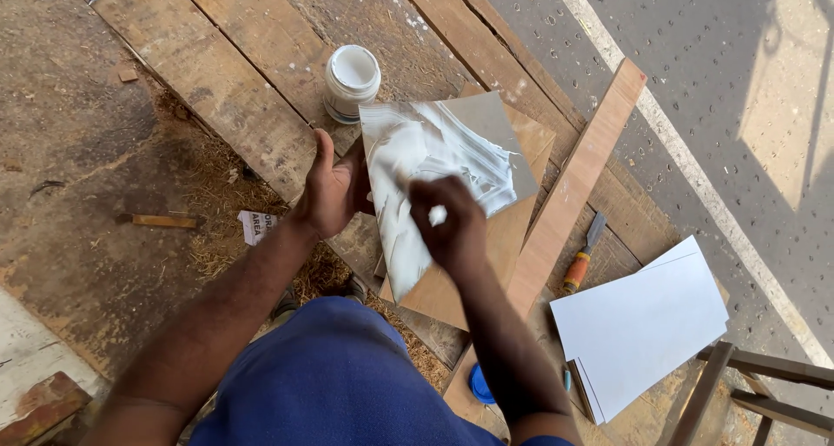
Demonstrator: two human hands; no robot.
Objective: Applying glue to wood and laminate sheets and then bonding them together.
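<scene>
My left hand (330, 190) grips the left edge of a grey sheet (473, 142), which lies tilted over a square wooden board (512, 229). Thick white glue is smeared across the sheet's left and middle. My right hand (452, 224) rests on the sheet with its fingers curled, white glue on a fingertip, spreading the smear. An open white jar of glue (352, 81) stands just beyond the sheet's far left corner.
A long wooden strip (578, 181) lies to the right of the board. An orange-handled chisel (584, 255) and a stack of white sheets (643, 324) lie further right. A blue lid (479, 385) sits near my right forearm. Sawdust covers the plank bench.
</scene>
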